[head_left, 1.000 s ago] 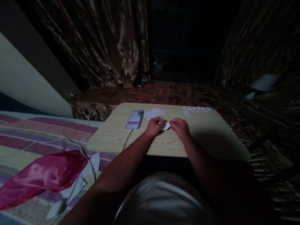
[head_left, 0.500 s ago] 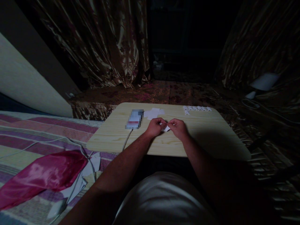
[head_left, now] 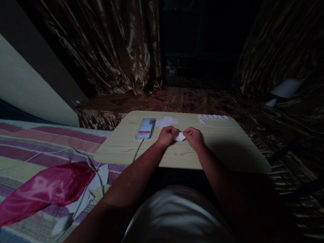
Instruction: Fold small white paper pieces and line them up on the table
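Observation:
Between my hands, above the light wooden table (head_left: pixel 121 148), is a small white piece of paper (head_left: pixel 180 136) that looks folded. My left hand (head_left: pixel 167 135) pinches its left end. At the other end, the fingers of my right hand (head_left: pixel 193 136) are closed on its edge. Loose white paper pieces (head_left: pixel 167 121) lie overlapping just beyond my left hand. Several small folded white paper shapes (head_left: pixel 212 117) stand in a row near the table's far right edge, with one more in front of the row. Fine folds in the held piece are too dark to make out.
A phone-like object (head_left: pixel 145 129), blurred out, lies left of my hands with a cable (head_left: pixel 137 151) running off the near edge. Pink satin cloth (head_left: pixel 50 189), papers (head_left: pixel 100 177) and a white charger (head_left: pixel 62 225) rest on the striped bed. A lamp (head_left: pixel 286 88) stands far right.
My hands have drawn slightly apart, and more of the white paper shows between them. The things on the table have stayed in place.

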### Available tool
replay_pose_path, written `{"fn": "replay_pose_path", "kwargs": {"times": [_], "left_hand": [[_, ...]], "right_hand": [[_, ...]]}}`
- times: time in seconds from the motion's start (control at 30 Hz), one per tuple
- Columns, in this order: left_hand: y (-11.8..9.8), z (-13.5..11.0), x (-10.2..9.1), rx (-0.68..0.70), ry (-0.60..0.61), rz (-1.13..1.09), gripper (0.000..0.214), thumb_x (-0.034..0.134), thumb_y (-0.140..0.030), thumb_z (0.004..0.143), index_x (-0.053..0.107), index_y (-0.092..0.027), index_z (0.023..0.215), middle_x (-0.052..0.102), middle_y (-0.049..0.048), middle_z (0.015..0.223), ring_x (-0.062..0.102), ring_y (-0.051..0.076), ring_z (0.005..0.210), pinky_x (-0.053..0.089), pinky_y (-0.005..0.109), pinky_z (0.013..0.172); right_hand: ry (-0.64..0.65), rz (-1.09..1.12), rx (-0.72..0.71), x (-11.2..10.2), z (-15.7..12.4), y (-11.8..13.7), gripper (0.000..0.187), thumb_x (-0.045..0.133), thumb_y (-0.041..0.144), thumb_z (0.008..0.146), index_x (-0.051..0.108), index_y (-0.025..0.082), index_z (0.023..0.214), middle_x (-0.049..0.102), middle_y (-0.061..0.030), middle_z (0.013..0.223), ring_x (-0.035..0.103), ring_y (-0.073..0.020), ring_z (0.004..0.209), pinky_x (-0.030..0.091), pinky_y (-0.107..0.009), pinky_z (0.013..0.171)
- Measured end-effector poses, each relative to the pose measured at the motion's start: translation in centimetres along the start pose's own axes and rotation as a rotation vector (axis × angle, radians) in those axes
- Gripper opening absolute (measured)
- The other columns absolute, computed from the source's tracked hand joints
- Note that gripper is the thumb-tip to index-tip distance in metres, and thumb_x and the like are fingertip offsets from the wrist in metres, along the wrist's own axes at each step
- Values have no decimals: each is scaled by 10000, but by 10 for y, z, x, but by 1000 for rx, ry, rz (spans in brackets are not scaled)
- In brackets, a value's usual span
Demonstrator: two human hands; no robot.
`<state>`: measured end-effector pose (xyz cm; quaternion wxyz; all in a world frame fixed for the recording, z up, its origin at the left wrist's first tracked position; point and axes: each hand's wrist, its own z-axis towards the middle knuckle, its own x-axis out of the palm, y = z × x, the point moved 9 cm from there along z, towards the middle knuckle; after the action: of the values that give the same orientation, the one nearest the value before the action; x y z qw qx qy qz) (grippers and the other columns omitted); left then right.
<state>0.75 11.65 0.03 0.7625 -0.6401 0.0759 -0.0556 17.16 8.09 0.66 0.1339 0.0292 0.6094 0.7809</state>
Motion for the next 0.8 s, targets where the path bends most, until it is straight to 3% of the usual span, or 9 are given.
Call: {"fn": "replay_pose_path", "kwargs": {"times": [0.27,0.57,0.8], "left_hand": [[-1,1,-4,-1,-44,8,137,696,-274,614,643,-149,631,619,0,602,491,108,544,371,242,552],[-1,2,-12,-5,-120,-20,143,700,-281,616,646,-150,631,626,1,600,495,110,542,368,246,549],[-2,1,-13,-22,-135,-27,133,699,-274,612,644,-153,613,608,-7,564,473,106,516,360,246,539]], "right_hand": [[-28,20,12,-3,3,-4,116,655,310,673,642,194,672,575,36,497,472,-112,441,337,-229,448],[-154,127,63,-17,6,-10,143,681,334,658,647,195,670,624,23,554,486,-111,465,366,-231,454],[-151,164,78,-17,8,-15,180,678,367,666,617,202,708,613,29,558,487,-114,459,372,-237,444]]}}
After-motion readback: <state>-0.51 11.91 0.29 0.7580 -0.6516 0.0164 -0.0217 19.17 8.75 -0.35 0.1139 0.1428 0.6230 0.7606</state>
